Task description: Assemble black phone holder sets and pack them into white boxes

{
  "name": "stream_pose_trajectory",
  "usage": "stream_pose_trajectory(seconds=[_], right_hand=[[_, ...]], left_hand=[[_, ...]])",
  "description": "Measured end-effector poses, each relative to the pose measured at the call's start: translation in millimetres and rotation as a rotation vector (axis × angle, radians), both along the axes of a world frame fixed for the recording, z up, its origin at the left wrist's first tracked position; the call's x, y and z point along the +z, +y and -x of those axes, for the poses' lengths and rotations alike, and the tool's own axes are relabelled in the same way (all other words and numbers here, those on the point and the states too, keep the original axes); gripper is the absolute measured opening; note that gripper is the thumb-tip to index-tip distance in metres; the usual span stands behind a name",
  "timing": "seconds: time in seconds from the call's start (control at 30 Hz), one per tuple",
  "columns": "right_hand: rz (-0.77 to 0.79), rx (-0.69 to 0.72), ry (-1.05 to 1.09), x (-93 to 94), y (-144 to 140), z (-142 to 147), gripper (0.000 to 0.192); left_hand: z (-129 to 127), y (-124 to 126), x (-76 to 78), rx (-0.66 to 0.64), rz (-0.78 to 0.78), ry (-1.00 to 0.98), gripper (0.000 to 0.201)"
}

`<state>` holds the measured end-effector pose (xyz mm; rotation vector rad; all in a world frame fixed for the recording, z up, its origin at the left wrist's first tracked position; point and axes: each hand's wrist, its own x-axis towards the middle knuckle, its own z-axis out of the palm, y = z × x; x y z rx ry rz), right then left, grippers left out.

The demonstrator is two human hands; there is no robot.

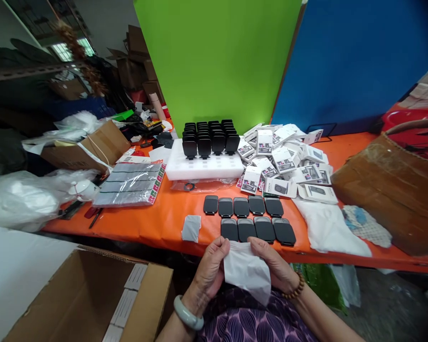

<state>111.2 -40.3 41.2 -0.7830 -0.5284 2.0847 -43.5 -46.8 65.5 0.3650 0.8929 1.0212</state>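
My left hand (pixel 211 266) and my right hand (pixel 273 262) pinch the upper edge of a thin white plastic bag (pixel 248 275) between thumbs and fingers. The bag hangs down limp over my lap. Just beyond my hands, flat black devices with rounded corners (pixel 264 229) lie in two rows on the orange table cover (pixel 146 218). A small grey-white piece of film or bag (pixel 191 228) rests to their left. Farther back, more black devices (pixel 211 137) stand in tight rows in a white foam tray (pixel 203 168).
Printed white boxes (pixel 281 159) are heaped right of the tray, with white bags (pixel 331 228) in front. A wrapped grey stack (pixel 130 184) lies left. An open carton (pixel 82 294) stands lower left; a brown carton (pixel 388 185) is at right. Green panel (pixel 217 57) and blue panel (pixel 356 66) rise behind.
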Motion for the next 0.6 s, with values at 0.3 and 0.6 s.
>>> stream_pose_trajectory(seconds=[0.3,0.6], right_hand=[[-0.195,0.065,-0.081,-0.6,7,11,0.05],[-0.006,-0.016,0.087,9.7,5,29,0.052]], left_hand=[[28,4,7.9,-0.061,-0.105,0.156,0.044],[34,-2,3.5,-0.105,-0.051,0.049,0.045]])
